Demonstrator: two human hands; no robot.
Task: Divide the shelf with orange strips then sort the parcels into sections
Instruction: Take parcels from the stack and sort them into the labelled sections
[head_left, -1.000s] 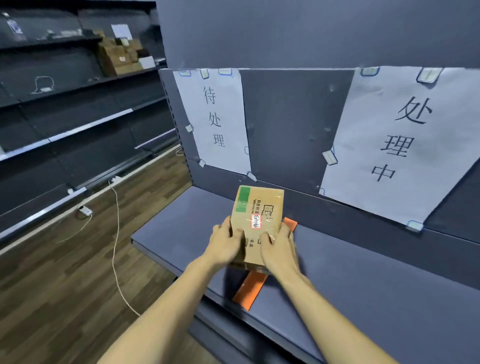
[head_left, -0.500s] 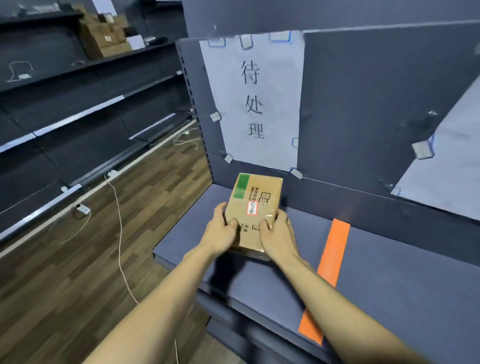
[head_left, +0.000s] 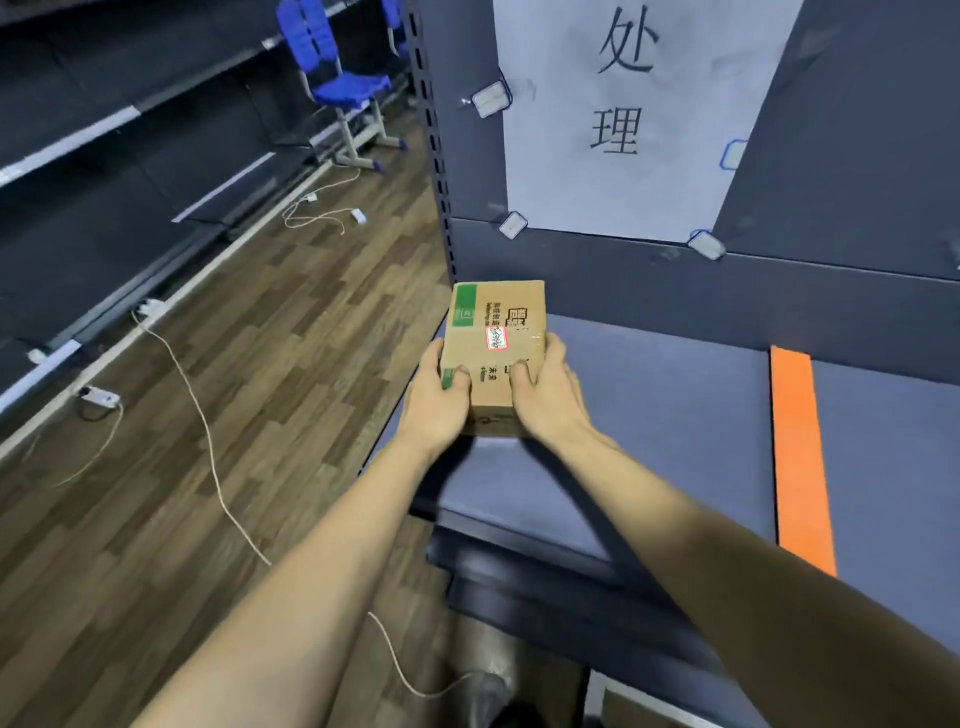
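A small brown cardboard parcel (head_left: 496, 343) with a green patch and a red-edged white sticker is held between both hands over the left end of the dark grey shelf (head_left: 675, 415). My left hand (head_left: 434, 402) grips its left side, my right hand (head_left: 545, 395) its right side. An orange strip (head_left: 797, 457) lies across the shelf from back to front, well to the right of the parcel. On the back panel above hangs a white paper sign (head_left: 634, 119) with black characters.
The shelf's perforated upright (head_left: 434, 156) stands just left of the parcel. A wooden floor (head_left: 208, 389) with loose white cables lies to the left. A blue chair (head_left: 343, 88) and dark shelving stand farther back.
Both hands have carried the parcel leftwards along the shelf, away from the orange strip, to the shelf's left end. The view has swung left and down.
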